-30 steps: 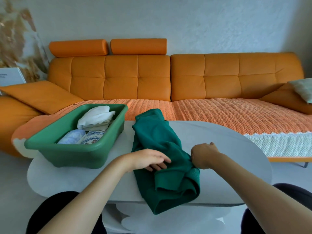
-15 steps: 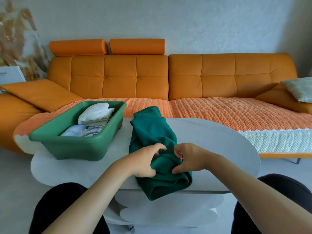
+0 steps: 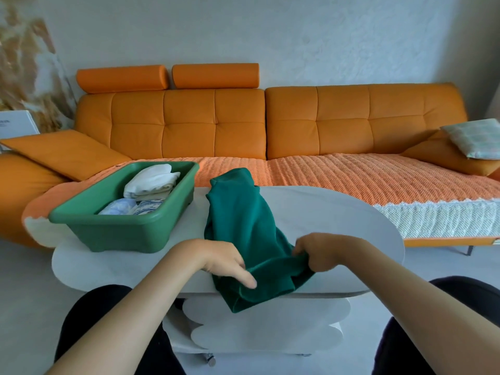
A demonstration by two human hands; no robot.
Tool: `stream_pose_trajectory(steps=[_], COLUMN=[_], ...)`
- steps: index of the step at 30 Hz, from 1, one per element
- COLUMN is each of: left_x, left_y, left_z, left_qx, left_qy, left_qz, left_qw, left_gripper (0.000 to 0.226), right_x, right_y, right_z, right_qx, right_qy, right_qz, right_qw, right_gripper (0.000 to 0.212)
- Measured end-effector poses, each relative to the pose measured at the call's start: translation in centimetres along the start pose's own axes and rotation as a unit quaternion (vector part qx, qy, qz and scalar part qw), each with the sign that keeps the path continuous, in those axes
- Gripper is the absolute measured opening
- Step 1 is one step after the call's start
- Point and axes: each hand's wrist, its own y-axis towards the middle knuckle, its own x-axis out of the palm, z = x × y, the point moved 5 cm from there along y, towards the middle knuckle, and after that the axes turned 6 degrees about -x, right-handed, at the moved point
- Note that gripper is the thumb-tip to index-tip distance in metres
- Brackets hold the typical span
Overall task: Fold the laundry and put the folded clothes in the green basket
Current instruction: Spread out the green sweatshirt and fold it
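An orange cushion (image 3: 62, 152) lies at the far left end of the orange sofa (image 3: 351, 120). In front of it, the green basket (image 3: 121, 234) stands on the left part of the white table (image 3: 338, 220). Inside are a folded white piece (image 3: 151, 181) at the back and a pale blue piece (image 3: 119, 207) and a patterned piece (image 3: 147, 207) nearer the front. Just right of the basket, the green garment (image 3: 243, 226) lies lengthwise on the table, not yet folded up, its near end hanging over the table's front edge. The left hand (image 3: 224, 262) holds the left end of the garment's near hem, its fingers laid over the cloth. The right hand (image 3: 316, 253) grips the other end of that hem in curled fingers, and the hem runs taut between the two hands. Behind, an orange knitted throw (image 3: 351, 177) covers the sofa seat, and a pale pillow (image 3: 473, 138) rests at the far right
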Motion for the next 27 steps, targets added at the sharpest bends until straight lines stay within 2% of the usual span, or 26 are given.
stream_pose_trajectory(steps=[1, 2, 3, 5, 7, 8, 10, 11, 13, 14, 16, 18, 19, 21, 23, 25, 27], left_x=[-0.2, -0.5, -1.0, -2.2, -2.5, -1.9, 1.0, 2.2, 3.3, 3.3, 2.6, 1.4, 0.5, -1.9, -3.8, -4.6, -5.0], left_y=[0.1, 0.4, 0.7, 1.8, 2.9, 3.6, 5.3, 5.9, 6.0, 5.7, 5.1, 5.4, 5.7, 6.7, 7.7, 8.9, 10.4], left_z=[0.1, 0.2, 0.4, 0.6, 0.2, 0.0, -0.7, -0.9, -1.2, -1.2, -1.4, -1.8, -2.0, -2.8, -3.8, -4.6, -5.8], left_qx=[-0.010, -0.010, 0.003, 0.027, 0.024, 0.003, -0.037, -0.044, -0.034, -0.029, -0.027, -0.024, -0.017, -0.010, -0.031, -0.081, -0.136], left_qy=[-0.035, -0.067, -0.087, -0.110, -0.074, -0.025, 0.047, 0.061, 0.065, 0.071, 0.079, 0.028, -0.020, -0.124, -0.140, -0.109, -0.135], left_qz=[-0.010, -0.007, 0.021, 0.144, 0.261, 0.260, 0.148, 0.097, 0.046, 0.030, 0.001, 0.005, 0.038, 0.167, 0.295, 0.344, 0.321], left_qw=[0.999, 0.998, 0.996, 0.983, 0.962, 0.965, 0.987, 0.993, 0.996, 0.997, 0.996, 0.999, 0.999, 0.978, 0.945, 0.929, 0.928], left_gripper=[0.051, 0.058, 0.060, 0.050, 0.036, 0.049, 0.103, 0.119, 0.132, 0.134, 0.130, 0.109, 0.091, 0.055, 0.032, 0.042, 0.059], right_x=[0.6, 0.7, 0.4, -0.5, -0.9, -1.1, -1.1, -0.6, 1.3, 2.1, 2.7, 2.2, 1.6, 0.0, -1.6, -3.4, -4.2], right_y=[0.1, 0.1, 0.1, 0.2, 0.5, 0.8, 1.6, 1.9, 2.4, 2.5, 2.6, 2.8, 3.0, 3.4, 4.9, 7.0, 9.4], right_z=[0.1, 0.1, 0.1, -0.1, -0.8, -1.1, -1.5, -1.6, -1.3, -1.0, -0.9, -1.2, -1.3, -1.5, -1.4, -0.9, -0.7], right_qx=[0.026, 0.038, 0.036, 0.019, -0.004, -0.015, -0.042, -0.051, -0.040, -0.026, -0.009, 0.003, 0.012, 0.016, 0.014, 0.025, 0.027], right_qy=[0.024, 0.049, 0.069, 0.109, 0.138, 0.136, 0.129, 0.107, 0.064, 0.038, -0.006, -0.035, -0.028, 0.046, 0.117, 0.080, 0.030], right_qz=[-0.029, -0.028, -0.010, 0.019, 0.057, 0.090, 0.144, 0.119, -0.006, -0.056, -0.093, -0.098, -0.101, -0.096, -0.014, 0.126, 0.211], right_qw=[0.999, 0.998, 0.997, 0.994, 0.989, 0.986, 0.980, 0.986, 0.997, 0.997, 0.996, 0.995, 0.994, 0.994, 0.993, 0.988, 0.977], right_gripper=[0.034, 0.021, 0.018, 0.034, 0.047, 0.048, 0.033, 0.049, 0.113, 0.130, 0.141, 0.135, 0.128, 0.102, 0.069, 0.051, 0.041])
